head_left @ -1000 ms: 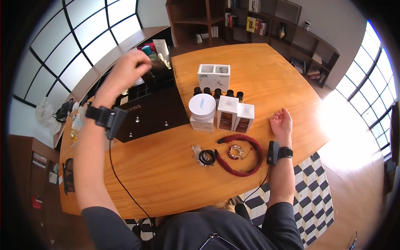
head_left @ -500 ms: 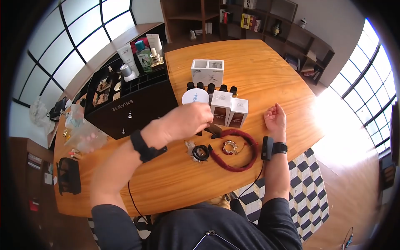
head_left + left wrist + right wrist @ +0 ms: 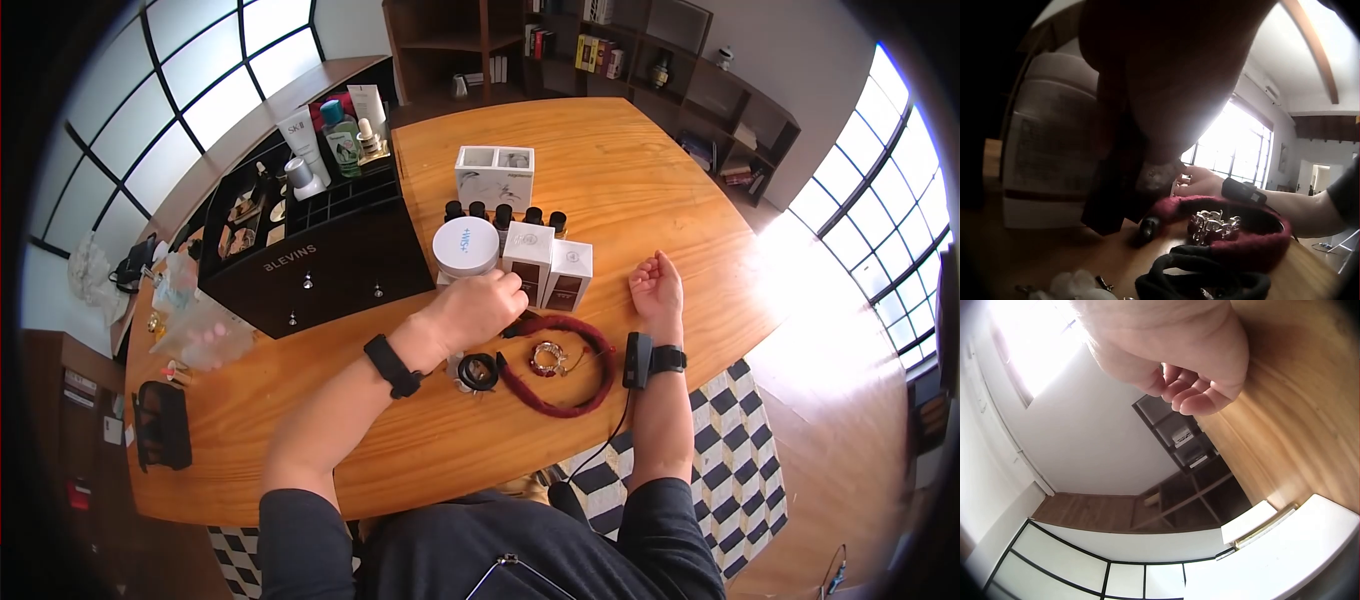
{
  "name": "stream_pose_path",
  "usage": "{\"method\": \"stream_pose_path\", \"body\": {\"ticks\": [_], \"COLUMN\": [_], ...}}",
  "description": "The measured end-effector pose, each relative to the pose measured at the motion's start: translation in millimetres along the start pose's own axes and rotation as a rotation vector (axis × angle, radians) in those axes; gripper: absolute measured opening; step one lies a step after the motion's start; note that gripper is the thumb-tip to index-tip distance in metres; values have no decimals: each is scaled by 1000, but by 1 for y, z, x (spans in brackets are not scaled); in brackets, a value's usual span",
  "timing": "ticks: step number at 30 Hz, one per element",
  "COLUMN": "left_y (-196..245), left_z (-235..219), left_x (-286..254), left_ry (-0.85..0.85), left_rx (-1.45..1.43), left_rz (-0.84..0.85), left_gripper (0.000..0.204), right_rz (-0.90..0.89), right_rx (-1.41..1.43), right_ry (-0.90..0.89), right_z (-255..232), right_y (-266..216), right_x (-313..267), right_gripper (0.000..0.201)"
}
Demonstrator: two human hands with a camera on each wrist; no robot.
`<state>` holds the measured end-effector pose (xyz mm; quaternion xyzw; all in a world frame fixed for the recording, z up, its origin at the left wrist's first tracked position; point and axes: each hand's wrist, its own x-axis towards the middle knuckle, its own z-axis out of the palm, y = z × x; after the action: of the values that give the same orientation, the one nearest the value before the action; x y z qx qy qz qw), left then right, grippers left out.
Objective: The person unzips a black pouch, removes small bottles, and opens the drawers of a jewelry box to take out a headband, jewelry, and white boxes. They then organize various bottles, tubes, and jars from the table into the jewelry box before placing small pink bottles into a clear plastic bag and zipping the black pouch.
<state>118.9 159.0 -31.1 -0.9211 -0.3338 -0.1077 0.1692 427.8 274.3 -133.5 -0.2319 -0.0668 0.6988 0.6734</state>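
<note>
Reads "LEVINS" after an unclear first letter on the black drawer box (image 3: 345, 268), "SK-II" on the white tube (image 3: 303, 143), and upside-down "WIS" on the round white lid (image 3: 466, 246).

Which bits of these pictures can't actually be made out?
Dark angular object in the left hand: hidden by that hand, head view; shadowed, left wrist view.
Contents of the black case's drawers: behind closed fronts, head view.
Print on the pale, boxy package: too blurred, left wrist view.
</note>
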Motion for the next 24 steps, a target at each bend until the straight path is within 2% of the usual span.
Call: {"method": "stream_pose_path", "body": {"ticks": [2, 5, 8, 14, 20, 24], "left_y": [1, 1, 1, 2, 3, 4], "left_z": [7, 10, 3, -12, -5, -5], "left_x": [-1, -5, -7, -11, -15, -16], "left_ry": [56, 45, 43, 57, 76, 131], "left_rx": [5, -95, -271, -429, -481, -497], "left_rz": [7, -31, -94, -140, -226, -209], "left_gripper": [13, 13, 14, 27, 32, 30], "right_rz": [-5, -6, -10, -18, -17, -8], "right_rx": [-4, -13, -22, -29, -28, -27], "right_ry": [-3, -5, -3, -9, -22, -37], "right_z": [0, 1, 2, 3, -1, -1], "right_y": [0, 0, 0, 0, -1, -2], "right_x": [0, -1, -3, -3, -1, -2], "right_gripper": [9, 9, 10, 11, 10, 10]}}
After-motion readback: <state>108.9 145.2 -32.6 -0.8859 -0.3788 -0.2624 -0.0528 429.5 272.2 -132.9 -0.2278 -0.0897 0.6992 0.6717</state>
